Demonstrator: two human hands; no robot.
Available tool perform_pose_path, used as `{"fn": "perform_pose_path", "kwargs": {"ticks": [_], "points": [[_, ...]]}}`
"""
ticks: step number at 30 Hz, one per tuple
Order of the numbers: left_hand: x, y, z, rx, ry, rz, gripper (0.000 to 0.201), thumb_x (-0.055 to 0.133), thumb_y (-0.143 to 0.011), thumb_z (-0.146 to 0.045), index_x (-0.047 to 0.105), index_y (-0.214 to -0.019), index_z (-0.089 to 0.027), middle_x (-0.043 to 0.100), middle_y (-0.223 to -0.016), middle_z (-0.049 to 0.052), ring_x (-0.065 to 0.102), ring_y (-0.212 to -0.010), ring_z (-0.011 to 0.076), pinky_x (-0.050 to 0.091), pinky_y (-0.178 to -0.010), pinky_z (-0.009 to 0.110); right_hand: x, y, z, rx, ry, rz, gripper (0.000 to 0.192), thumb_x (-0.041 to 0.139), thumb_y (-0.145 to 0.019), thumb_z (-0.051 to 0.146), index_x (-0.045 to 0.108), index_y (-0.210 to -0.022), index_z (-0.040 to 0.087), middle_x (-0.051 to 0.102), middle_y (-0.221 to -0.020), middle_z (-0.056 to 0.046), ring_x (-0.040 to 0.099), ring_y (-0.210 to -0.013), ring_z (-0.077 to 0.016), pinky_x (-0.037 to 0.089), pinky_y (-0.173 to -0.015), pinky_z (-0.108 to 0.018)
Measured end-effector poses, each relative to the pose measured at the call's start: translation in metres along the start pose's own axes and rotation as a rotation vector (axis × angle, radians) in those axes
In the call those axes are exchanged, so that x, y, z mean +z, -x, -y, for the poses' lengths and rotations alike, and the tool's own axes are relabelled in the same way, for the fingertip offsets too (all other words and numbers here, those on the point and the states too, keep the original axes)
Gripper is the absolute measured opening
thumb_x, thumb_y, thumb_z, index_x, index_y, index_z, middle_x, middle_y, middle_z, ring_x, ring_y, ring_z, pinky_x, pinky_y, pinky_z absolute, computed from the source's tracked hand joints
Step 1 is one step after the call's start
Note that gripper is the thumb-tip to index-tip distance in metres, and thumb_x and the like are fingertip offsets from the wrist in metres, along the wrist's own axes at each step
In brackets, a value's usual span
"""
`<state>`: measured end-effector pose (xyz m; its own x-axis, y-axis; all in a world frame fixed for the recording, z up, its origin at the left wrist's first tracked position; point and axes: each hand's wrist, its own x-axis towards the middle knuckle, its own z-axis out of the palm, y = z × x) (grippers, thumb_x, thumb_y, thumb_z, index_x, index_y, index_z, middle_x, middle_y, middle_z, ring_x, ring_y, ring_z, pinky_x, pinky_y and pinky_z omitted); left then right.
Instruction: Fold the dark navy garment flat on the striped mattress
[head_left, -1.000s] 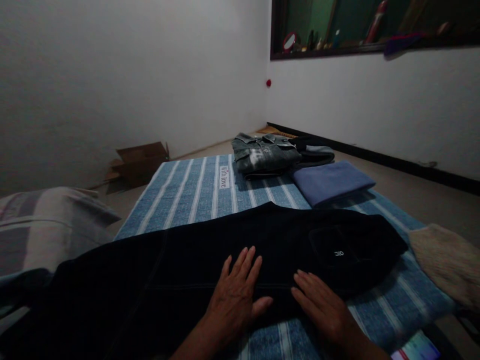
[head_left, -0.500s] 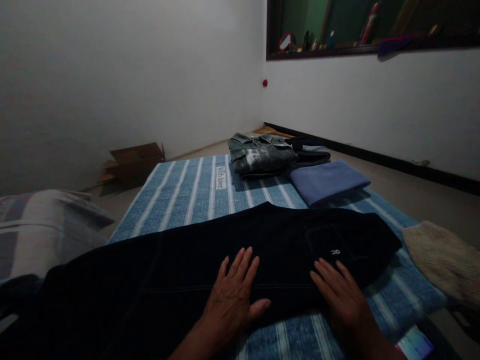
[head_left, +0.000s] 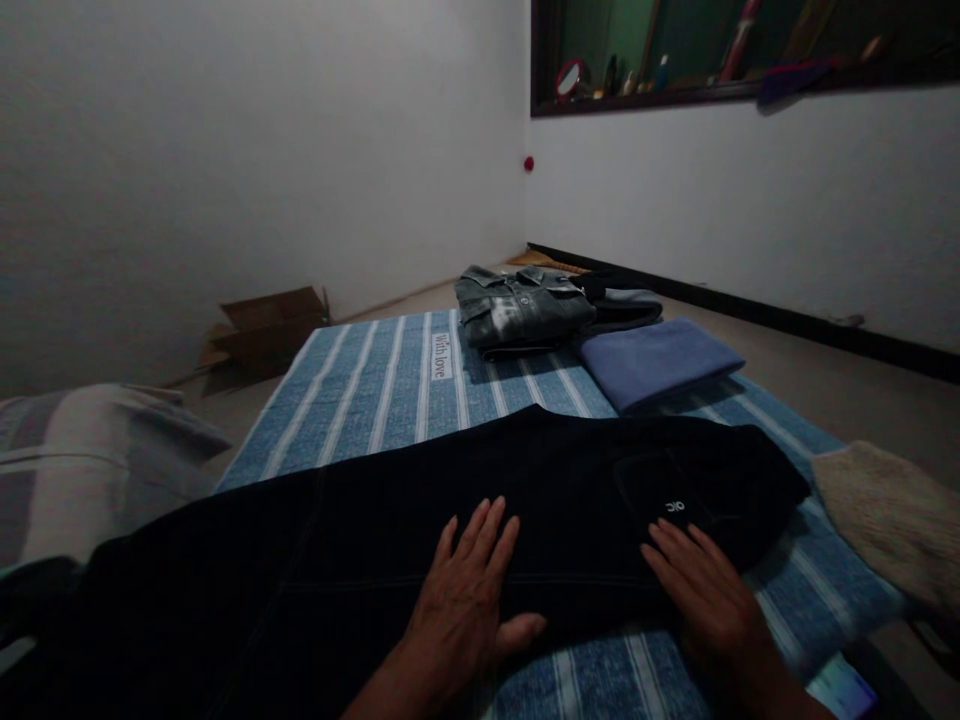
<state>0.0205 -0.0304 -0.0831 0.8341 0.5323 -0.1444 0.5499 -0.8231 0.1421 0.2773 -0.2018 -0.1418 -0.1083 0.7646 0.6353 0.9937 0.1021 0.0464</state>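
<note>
Head view, one entry: black trousers [head_left: 420, 520] are lying flat across a blue striped mat [head_left: 390, 385], stretching from the far left edge of the picture to a point just beyond the right hand. Left hand [head_left: 465, 600] is resting palm down on the near edge of the trousers, fingers spread, flat and gripping nothing. Right hand [head_left: 705, 595] is lying the same way, palm flat and unclenched, fingertips touching the cloth just below a pocket bearing a small white label [head_left: 675, 507]. Neither hand is pinching or lifting any fabric. Ahead of both hands, well apart from them on the far end of the mat, a folded grey-green shirt [head_left: 521, 310] is sitting on a dark folded garment, and a folded blue cloth [head_left: 656, 360] is lying just beside that pile, nearer the right hand. Beyond the right hand, off the mat, a beige woolly item [head_left: 889, 520] is lying on the floor. To the left of the left hand a striped pillow [head_left: 90, 460] is resting, and farther off a flattened cardboard box [head_left: 262, 325] is leaning by the wall. Judging from this, a few items are already folded and stacked; the trousers are looking spread and smoothed but not yet folded across.
</note>
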Motion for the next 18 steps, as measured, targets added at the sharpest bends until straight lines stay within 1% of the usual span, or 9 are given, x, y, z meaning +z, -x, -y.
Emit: {"fn": "perform_pose_path", "kwargs": {"ticks": [3, 5, 8, 10, 11, 13, 16, 18], "points": [[-0.017, -0.003, 0.001, -0.012, 0.064, 0.060, 0.083, 0.049, -0.077, -0.069, 0.033, -0.144, -0.022, 0.023, -0.153, 0.013, 0.023, -0.139, 0.0332, 0.024, -0.109, 0.056, 0.001, 0.002, 0.000, 0.007, -0.005, 0.005, 0.050, 0.032, -0.080, -0.005, 0.060, -0.117, 0.013, 0.062, -0.122, -0.014, 0.047, -0.126, -0.0243, 0.040, -0.104, -0.047], [-0.033, -0.010, 0.000, -0.029, 0.099, 0.052, 0.073, 0.047, -0.082, -0.062, 0.038, -0.141, -0.021, 0.027, -0.152, 0.014, 0.025, -0.139, 0.0318, 0.026, -0.109, 0.055, 0.001, 0.003, -0.001, 0.014, 0.002, 0.016, 0.050, 0.032, -0.080, -0.005, 0.059, -0.118, 0.014, 0.062, -0.123, -0.014, 0.047, -0.126, -0.0241, 0.039, -0.104, -0.047], [-0.053, -0.035, -0.006, -0.023, 0.099, 0.003, 0.055, 0.048, -0.087, -0.047, 0.046, -0.134, -0.017, 0.031, -0.150, 0.015, 0.026, -0.139, 0.0292, 0.026, -0.110, 0.052, 0.002, 0.005, -0.002, -0.006, 0.027, 0.025, 0.050, 0.033, -0.080, -0.005, 0.059, -0.118, 0.014, 0.061, -0.124, -0.014, 0.047, -0.127, -0.0243, 0.039, -0.104, -0.047], [-0.060, -0.060, -0.013, 0.000, 0.085, -0.009, 0.052, 0.050, -0.087, -0.043, 0.047, -0.131, -0.015, 0.033, -0.149, 0.016, 0.026, -0.139, 0.0290, 0.026, -0.110, 0.050, 0.002, 0.006, -0.005, -0.045, 0.044, 0.030, 0.050, 0.034, -0.079, -0.004, 0.060, -0.118, 0.013, 0.061, -0.124, -0.014, 0.047, -0.126, -0.0248, 0.040, -0.104, -0.046], [-0.061, -0.074, -0.015, 0.004, 0.079, -0.023, 0.052, 0.051, -0.087, -0.042, 0.047, -0.131, -0.013, 0.033, -0.149, 0.017, 0.027, -0.139, 0.0296, 0.026, -0.111, 0.050, 0.002, 0.006, -0.007, -0.069, 0.054, 0.034, 0.050, 0.035, -0.078, -0.004, 0.060, -0.118, 0.012, 0.061, -0.124, -0.015, 0.047, -0.126, -0.0252, 0.040, -0.103, -0.045], [-0.056, -0.101, -0.020, 0.008, 0.074, -0.056, 0.055, 0.050, -0.088, -0.042, 0.046, -0.131, -0.009, 0.032, -0.149, 0.019, 0.026, -0.139, 0.0307, 0.026, -0.111, 0.048, 0.002, 0.006, -0.011, -0.118, 0.076, 0.035, 0.050, 0.035, -0.078, -0.003, 0.060, -0.118, 0.011, 0.061, -0.124, -0.015, 0.047, -0.126, -0.0261, 0.041, -0.102, -0.045], [-0.038, -0.131, -0.023, -0.056, 0.053, -0.131, 0.064, 0.048, -0.088, -0.047, 0.039, -0.137, -0.005, 0.028, -0.150, 0.021, 0.022, -0.140, 0.0317, 0.025, -0.111, 0.048, 0.001, 0.005, -0.013, -0.141, 0.098, 0.029, 0.049, 0.035, -0.079, -0.002, 0.061, -0.118, 0.012, 0.060, -0.125, -0.015, 0.047, -0.126, -0.0263, 0.042, -0.101, -0.045], [-0.023, -0.141, -0.023, -0.083, 0.022, -0.172, 0.069, 0.044, -0.089, -0.051, 0.036, -0.140, -0.005, 0.025, -0.151, 0.021, 0.019, -0.141, 0.0318, 0.022, -0.112, 0.050, 0.000, 0.003, -0.013, -0.136, 0.096, 0.031, 0.048, 0.035, -0.080, -0.001, 0.061, -0.118, 0.013, 0.061, -0.125, -0.014, 0.048, -0.125, -0.0254, 0.042, -0.101, -0.043]]}}
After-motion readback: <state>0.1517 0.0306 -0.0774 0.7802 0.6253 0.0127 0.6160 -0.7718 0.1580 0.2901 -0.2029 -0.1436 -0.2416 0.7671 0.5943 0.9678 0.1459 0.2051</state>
